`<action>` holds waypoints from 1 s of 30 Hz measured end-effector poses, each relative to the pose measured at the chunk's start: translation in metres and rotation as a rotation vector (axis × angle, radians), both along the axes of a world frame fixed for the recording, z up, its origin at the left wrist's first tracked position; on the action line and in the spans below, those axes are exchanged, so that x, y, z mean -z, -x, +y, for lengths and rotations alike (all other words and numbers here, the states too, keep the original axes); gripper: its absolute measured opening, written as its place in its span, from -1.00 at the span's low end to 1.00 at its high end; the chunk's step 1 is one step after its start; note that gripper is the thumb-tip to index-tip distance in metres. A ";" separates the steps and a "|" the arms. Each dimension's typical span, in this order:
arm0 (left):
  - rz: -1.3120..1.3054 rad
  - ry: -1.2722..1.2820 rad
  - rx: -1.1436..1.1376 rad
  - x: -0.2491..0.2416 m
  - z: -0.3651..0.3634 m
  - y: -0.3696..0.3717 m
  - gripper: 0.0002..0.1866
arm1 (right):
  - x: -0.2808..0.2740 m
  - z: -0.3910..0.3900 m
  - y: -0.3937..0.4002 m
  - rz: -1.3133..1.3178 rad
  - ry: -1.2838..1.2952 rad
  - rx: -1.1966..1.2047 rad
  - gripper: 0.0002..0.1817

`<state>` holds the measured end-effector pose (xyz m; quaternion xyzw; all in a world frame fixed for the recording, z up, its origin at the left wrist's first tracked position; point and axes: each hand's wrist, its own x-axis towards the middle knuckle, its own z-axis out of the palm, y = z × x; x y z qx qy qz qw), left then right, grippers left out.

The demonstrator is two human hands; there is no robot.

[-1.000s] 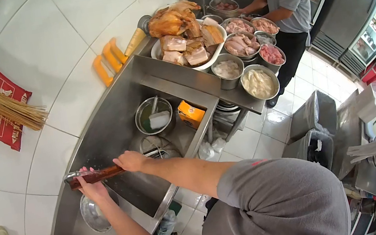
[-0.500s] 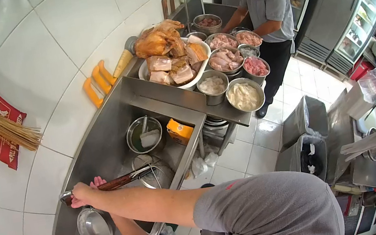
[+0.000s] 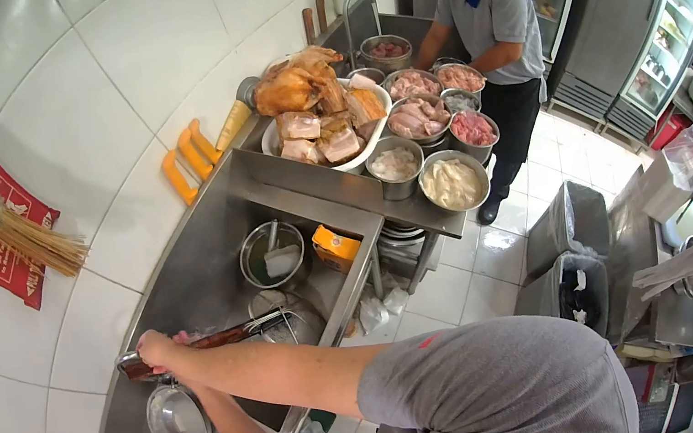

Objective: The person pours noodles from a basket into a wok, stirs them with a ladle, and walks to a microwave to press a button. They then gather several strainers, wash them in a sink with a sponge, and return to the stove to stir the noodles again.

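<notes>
A long tool with a dark brown wooden handle lies across the sink; its far end is metal wire. My right hand is closed around this handle near its end. Just beside it, my left hand is at the handle, mostly hidden behind my right hand and forearm, so its grip does not show clearly. Below both hands sits a round metal strainer. A metal pot with a ladle-like utensil stands further back, next to a yellow-orange box.
A white basin of roasted poultry and pork chunks stands on the counter beside several metal bowls of raw meat. A co-worker stands behind them. Orange handles line the wall; bins are at right.
The whole view has shifted slightly. My right hand still grips the wooden handle, and less of my left hand's fingers shows than before.
</notes>
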<state>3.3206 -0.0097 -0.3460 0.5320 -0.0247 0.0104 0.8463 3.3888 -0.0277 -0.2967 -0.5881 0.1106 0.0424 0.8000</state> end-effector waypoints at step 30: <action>-0.006 0.287 0.222 -0.006 -0.003 0.017 -0.32 | 0.001 -0.020 0.032 -0.040 0.176 0.169 -0.79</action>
